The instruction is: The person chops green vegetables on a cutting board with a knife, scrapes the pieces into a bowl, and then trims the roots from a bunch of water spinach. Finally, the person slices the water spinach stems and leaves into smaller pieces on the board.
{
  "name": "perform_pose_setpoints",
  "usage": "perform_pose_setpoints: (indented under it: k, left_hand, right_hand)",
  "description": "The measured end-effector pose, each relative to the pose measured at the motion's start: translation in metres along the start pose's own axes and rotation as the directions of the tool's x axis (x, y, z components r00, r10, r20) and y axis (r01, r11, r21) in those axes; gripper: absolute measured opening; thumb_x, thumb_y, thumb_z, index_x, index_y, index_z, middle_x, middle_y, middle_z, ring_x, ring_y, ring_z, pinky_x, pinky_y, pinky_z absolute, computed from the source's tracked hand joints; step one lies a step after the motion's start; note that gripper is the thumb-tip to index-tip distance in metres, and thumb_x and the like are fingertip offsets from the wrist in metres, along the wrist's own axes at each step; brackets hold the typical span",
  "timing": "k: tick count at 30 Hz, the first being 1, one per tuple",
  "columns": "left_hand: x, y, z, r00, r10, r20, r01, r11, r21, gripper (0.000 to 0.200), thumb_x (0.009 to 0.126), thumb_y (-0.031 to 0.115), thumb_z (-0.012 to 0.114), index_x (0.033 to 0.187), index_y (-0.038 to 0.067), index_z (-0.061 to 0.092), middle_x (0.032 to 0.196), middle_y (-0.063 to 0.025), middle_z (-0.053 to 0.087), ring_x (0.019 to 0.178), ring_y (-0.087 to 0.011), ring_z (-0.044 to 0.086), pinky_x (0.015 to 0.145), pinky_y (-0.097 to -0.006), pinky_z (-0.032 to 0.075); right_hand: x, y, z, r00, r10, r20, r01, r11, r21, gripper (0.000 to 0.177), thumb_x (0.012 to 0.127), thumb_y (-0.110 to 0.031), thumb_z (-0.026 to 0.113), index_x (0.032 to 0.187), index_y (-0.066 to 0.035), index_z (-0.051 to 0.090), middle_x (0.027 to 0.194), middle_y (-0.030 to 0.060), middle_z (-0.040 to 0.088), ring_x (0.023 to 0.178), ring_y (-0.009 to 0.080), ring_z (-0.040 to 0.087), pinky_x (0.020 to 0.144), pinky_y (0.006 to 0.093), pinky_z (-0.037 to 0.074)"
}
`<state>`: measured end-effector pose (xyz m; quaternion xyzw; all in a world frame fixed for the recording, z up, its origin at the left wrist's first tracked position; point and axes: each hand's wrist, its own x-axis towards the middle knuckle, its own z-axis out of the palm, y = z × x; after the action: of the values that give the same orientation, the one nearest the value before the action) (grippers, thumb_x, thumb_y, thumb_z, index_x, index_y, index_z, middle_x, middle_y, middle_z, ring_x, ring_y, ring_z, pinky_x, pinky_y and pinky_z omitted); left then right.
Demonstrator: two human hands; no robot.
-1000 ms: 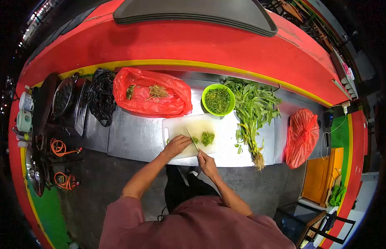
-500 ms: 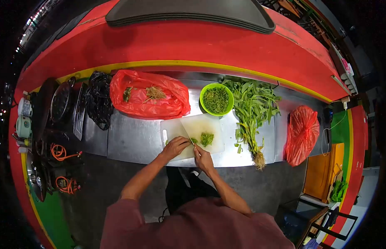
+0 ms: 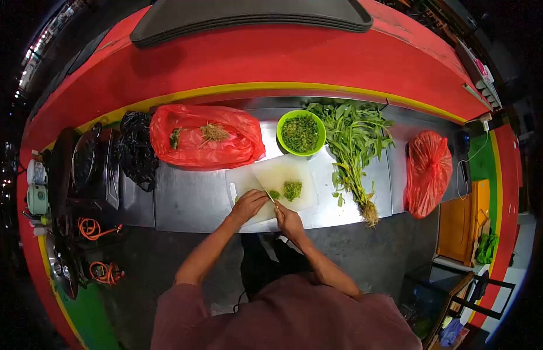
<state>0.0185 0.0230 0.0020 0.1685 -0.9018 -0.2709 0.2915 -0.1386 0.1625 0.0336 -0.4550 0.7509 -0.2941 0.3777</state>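
Observation:
A knife (image 3: 264,185) is held by its handle in my right hand (image 3: 289,220), its blade slanting up and left over the white cutting board (image 3: 303,169). Beside the blade, my left hand (image 3: 248,206) rests on the board with fingers closed; what they press is mostly hidden. Chopped greens (image 3: 292,190) lie on the board right of the knife, with a smaller bit close to the blade. Behind the board stands a green bowl (image 3: 323,137) of chopped greens. Long leafy greens with roots (image 3: 356,146) lie to the right.
An open red plastic bag (image 3: 248,125) with roots lies back left, beside a black bag (image 3: 136,151). A tied red bag (image 3: 428,175) sits far right. Dark stacked trays (image 3: 254,14) rest on the red ledge. Pans stand at the left.
The whole view has turned and shifted slightly. Both hands stay at nearly the same place on the board, with the knife still against the greens.

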Motion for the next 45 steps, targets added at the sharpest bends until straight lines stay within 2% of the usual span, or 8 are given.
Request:
perform_pose_setpoints:
  k: [6,15,18,25,30,33,41,45]
  left_hand:
    - [0.0,0.001,-0.003,1.0,-0.008,0.004,0.008,1.0,0.016,0.02,0.079,0.0,0.073,0.099,0.002,0.073,0.103,-0.0106,0.071,0.096,-0.0291,0.067,0.083,-0.0383,0.056]
    - [-0.001,0.005,-0.005,0.999,-0.016,0.044,0.017,1.0,-0.019,0.023,0.081,0.0,0.072,0.103,0.002,0.072,0.107,-0.0103,0.068,0.1,-0.0291,0.065,0.086,-0.0385,0.055]
    - [-0.002,0.008,-0.001,0.999,-0.032,0.001,0.032,0.999,-0.019,0.02,0.082,0.0,0.072,0.102,0.001,0.072,0.107,-0.0103,0.068,0.099,-0.0297,0.065,0.086,-0.0392,0.054]
    - [0.0,0.013,0.004,0.991,-0.088,-0.097,0.088,0.996,-0.005,0.018,0.078,-0.001,0.075,0.096,0.001,0.072,0.1,-0.0109,0.071,0.094,-0.0296,0.067,0.084,-0.0396,0.054]
    - [-0.005,0.017,0.005,0.991,-0.108,-0.082,0.113,0.992,0.056,0.017,0.079,-0.001,0.074,0.096,0.001,0.073,0.1,-0.0087,0.072,0.095,-0.0282,0.067,0.082,-0.039,0.052]
    - [-0.002,0.028,0.003,0.988,-0.123,-0.095,0.13,0.989,0.066,0.016,0.08,0.001,0.074,0.096,0.002,0.073,0.099,-0.0081,0.07,0.095,-0.0281,0.066,0.08,-0.0395,0.05]
    - [-0.005,0.039,0.007,0.953,-0.241,-0.182,0.255,0.965,0.06,0.015,0.08,0.004,0.074,0.096,0.003,0.075,0.098,-0.0084,0.072,0.095,-0.0278,0.066,0.082,-0.0415,0.05]
    - [-0.011,0.038,0.014,0.955,-0.21,-0.211,0.245,0.957,0.156,0.015,0.081,0.002,0.072,0.096,0.003,0.075,0.1,-0.0087,0.072,0.096,-0.0287,0.066,0.081,-0.0421,0.051]
  right_hand:
    - [-0.019,0.011,-0.001,0.999,-0.041,-0.02,0.043,0.992,0.114,0.037,0.104,-0.029,0.052,0.134,-0.011,0.063,0.097,0.032,0.067,0.092,0.0491,0.066,0.078,0.0516,0.052]
    - [-0.008,0.007,0.003,0.998,-0.024,-0.056,0.023,1.0,-0.018,0.037,0.103,-0.031,0.052,0.134,-0.013,0.063,0.09,0.03,0.068,0.085,0.0478,0.067,0.075,0.0528,0.053]
    - [-0.008,0.003,-0.003,0.999,0.049,-0.001,-0.049,0.998,0.034,0.038,0.103,-0.034,0.053,0.131,-0.013,0.065,0.094,0.0314,0.068,0.089,0.0485,0.067,0.079,0.0529,0.053]
    - [-0.027,0.022,0.0,0.999,-0.027,-0.043,0.032,0.993,0.11,0.038,0.103,-0.035,0.053,0.132,-0.014,0.065,0.1,0.03,0.069,0.096,0.0472,0.067,0.085,0.0514,0.053]
    - [-0.014,0.015,0.001,0.993,-0.095,-0.068,0.096,0.995,0.019,0.038,0.103,-0.035,0.05,0.131,-0.014,0.065,0.094,0.0285,0.069,0.085,0.0482,0.067,0.076,0.0555,0.053]
    - [-0.001,0.007,0.008,0.992,-0.095,-0.088,0.089,0.994,-0.067,0.036,0.101,-0.032,0.055,0.131,-0.014,0.066,0.088,0.0296,0.068,0.08,0.0481,0.066,0.073,0.0521,0.053]
    - [-0.019,0.015,0.004,0.993,-0.101,-0.065,0.104,0.994,0.032,0.038,0.101,-0.032,0.055,0.132,-0.012,0.065,0.089,0.0292,0.068,0.084,0.0482,0.066,0.075,0.0522,0.052]
    - [-0.016,0.003,0.003,0.995,-0.068,-0.068,0.065,0.997,-0.049,0.037,0.101,-0.033,0.054,0.129,-0.012,0.066,0.089,0.0287,0.068,0.084,0.048,0.067,0.076,0.0547,0.052]
